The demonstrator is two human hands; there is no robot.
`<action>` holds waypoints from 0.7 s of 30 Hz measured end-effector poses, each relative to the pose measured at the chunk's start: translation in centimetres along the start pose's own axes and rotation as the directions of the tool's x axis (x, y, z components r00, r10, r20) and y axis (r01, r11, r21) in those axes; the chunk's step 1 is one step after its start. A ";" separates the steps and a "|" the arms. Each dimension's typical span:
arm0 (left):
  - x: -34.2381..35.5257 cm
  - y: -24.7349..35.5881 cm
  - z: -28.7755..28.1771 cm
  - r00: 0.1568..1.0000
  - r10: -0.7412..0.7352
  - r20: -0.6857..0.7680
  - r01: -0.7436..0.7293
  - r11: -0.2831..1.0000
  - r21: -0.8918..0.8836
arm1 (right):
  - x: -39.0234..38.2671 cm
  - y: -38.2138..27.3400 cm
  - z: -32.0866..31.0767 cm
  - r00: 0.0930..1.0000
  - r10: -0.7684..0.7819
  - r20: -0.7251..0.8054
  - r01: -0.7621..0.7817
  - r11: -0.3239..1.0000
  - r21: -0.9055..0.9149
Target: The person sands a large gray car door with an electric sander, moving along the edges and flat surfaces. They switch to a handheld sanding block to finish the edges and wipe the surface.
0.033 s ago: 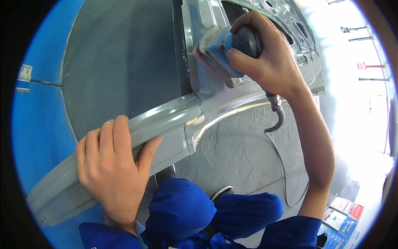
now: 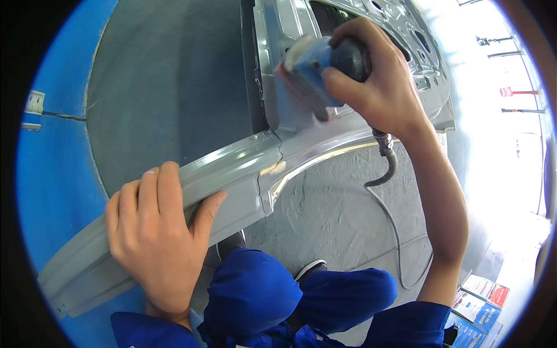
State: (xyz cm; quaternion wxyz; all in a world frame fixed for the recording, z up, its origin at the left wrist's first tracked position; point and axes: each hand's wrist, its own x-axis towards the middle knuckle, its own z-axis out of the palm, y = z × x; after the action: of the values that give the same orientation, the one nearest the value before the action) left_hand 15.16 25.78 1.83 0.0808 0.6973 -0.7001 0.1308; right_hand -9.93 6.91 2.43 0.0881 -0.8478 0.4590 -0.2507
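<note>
My right hand is closed round a blue and black power sander, blurred, with its pad on or just over the grey metal car-body panel near a vertical pillar; whether it touches is unclear. A ribbed hose hangs from the sander. My left hand grips the long lower rail of the same panel at the left, fingers over its top and thumb along the near side. A pale beige strip shows on the rail's joint and curved edge.
My knees in blue trousers are below the rail, over grey concrete floor crossed by a thin cable. A blue surface with pale brackets lies left, printed boards lower right, and small red and dark fittings far right.
The sander and my right hand have shifted slightly right and look more blurred. The hose has swung a little left. My left hand and the panel have not moved.
</note>
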 end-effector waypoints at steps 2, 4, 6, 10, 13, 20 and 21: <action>0.0 0.2 -0.1 1.000 -0.012 0.009 0.012 1.000 0.005 | -0.3 0.5 0.2 0.993 0.089 -0.075 -0.089 0.996 0.008; 0.2 0.3 -0.4 0.999 -0.026 0.042 0.027 1.000 -0.001 | -0.7 -0.3 0.8 0.990 0.048 -0.132 -0.059 0.995 -0.085; 0.3 0.4 -0.5 0.998 -0.028 0.058 0.028 1.000 -0.001 | -0.8 -1.4 1.2 0.984 0.038 -0.174 -0.060 0.990 -0.124; 0.5 0.9 -1.0 0.995 -0.049 0.081 0.048 0.999 0.019 | -1.2 -0.7 0.5 0.978 0.207 -0.041 -0.200 0.970 0.138; 0.3 0.8 -0.7 0.997 -0.052 0.059 0.052 0.999 0.000 | -1.2 -1.5 0.5 0.978 0.188 -0.092 -0.187 0.982 0.021; 0.0 0.3 -0.2 0.999 0.002 0.040 -0.005 0.998 0.068 | -2.1 -1.8 0.9 0.956 0.234 -0.179 -0.224 0.972 0.073; 0.0 0.4 -0.2 0.999 0.001 0.041 -0.004 0.998 0.065 | -2.2 -1.8 0.7 0.952 0.245 -0.181 -0.233 0.969 0.089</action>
State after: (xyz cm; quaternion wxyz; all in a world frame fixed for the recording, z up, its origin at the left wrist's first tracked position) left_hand 14.76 25.82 2.02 0.0438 0.7012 -0.6979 0.1392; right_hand -9.25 9.71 1.75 0.1017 -0.7547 0.5559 -0.3332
